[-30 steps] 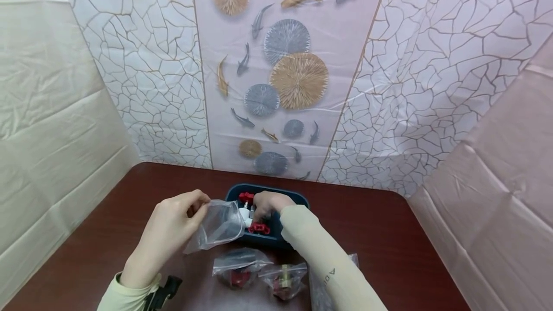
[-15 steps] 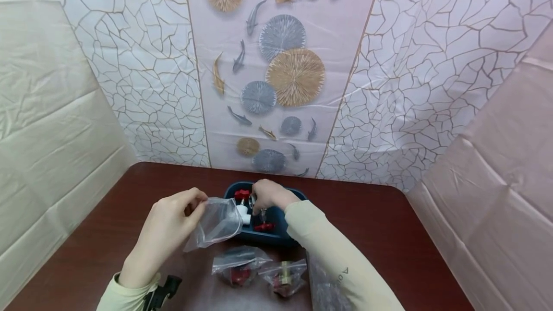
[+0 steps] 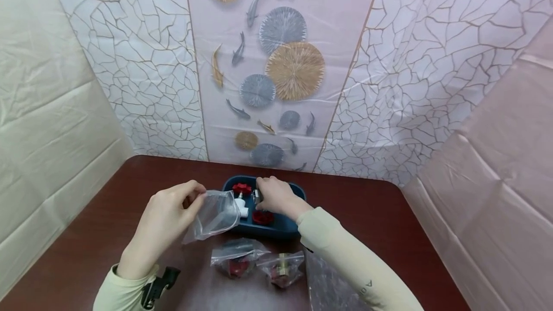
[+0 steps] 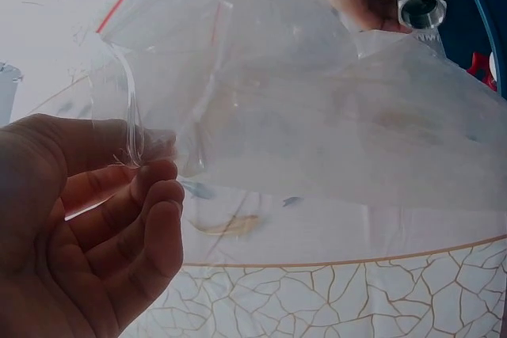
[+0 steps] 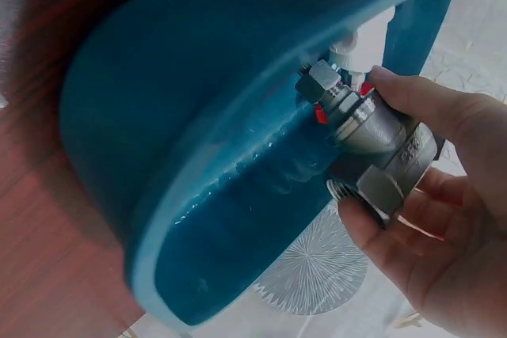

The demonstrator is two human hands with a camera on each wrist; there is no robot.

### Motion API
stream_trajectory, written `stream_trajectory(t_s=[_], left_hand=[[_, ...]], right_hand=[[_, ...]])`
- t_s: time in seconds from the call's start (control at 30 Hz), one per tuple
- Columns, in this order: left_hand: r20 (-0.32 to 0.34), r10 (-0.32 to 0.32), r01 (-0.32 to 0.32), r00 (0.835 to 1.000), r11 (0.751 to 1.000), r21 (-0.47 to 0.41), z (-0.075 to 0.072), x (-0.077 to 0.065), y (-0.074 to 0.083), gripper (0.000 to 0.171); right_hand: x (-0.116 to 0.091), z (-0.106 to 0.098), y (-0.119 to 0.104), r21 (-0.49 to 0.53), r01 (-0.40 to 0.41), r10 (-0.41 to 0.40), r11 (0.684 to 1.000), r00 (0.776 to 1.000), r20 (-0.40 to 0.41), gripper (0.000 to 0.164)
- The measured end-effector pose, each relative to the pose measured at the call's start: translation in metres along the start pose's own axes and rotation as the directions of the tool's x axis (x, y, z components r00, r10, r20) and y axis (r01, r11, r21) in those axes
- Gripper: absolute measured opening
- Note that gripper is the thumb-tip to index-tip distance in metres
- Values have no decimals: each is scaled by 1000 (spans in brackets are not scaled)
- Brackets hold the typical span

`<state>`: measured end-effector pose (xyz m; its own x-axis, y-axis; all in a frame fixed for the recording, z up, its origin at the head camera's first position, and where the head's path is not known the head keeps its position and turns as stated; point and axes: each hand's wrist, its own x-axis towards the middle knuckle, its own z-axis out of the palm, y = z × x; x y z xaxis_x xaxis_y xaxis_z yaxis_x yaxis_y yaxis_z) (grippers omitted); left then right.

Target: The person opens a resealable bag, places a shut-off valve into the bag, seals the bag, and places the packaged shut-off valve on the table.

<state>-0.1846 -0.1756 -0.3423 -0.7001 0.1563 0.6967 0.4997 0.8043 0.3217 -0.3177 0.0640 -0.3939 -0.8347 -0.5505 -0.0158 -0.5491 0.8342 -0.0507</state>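
Observation:
My left hand (image 3: 168,215) pinches the edge of a clear zip bag (image 3: 216,215), which spreads toward the left side of the blue bin. In the left wrist view the bag (image 4: 301,108) looks see-through, with a red line along its zip. My right hand (image 3: 278,197) grips a metal valve (image 5: 384,144) by its body between thumb and fingers, above the blue plastic bin (image 5: 135,116). A red handwheel (image 3: 262,217) shows just below the right hand. In the bin lies a white plastic valve (image 3: 241,205) with a red handwheel (image 3: 242,188).
Two zip bags with parts stand in front of the bin: one bag (image 3: 236,259) shows something red, the other (image 3: 282,269) a brass fitting. More clear plastic wrap (image 3: 330,280) lies beneath the right forearm. Patterned cloth walls (image 3: 285,85) enclose the brown table (image 3: 358,205).
My right hand has drawn the metal valve away from the white valve, slightly up and to the right. The left hand still holds the bag in nearly the same place.

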Motion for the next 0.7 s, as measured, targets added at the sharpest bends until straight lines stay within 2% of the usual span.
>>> stream_trajectory(t_s=[0.17,0.3,0.57,0.7], left_hand=[[2,0,0,1000,1000,4,-1,0,0,11],[10,-7,7,1000,1000,6,-3,-1,0,11],[10,-3,3,1000,1000,4,-1,-1,0,9],[38,4,-4,999,1000,5,3,-2,0,7]], right_hand=[[-8,2,-3,47,11,-15,999,996,82,40],[-11,5,-3,117,-13,-2,993,992,128,38],[-12,2,0,176,-52,21,983,985,171,46],[-13,0,-1,207,-71,33,976,983,181,49]])
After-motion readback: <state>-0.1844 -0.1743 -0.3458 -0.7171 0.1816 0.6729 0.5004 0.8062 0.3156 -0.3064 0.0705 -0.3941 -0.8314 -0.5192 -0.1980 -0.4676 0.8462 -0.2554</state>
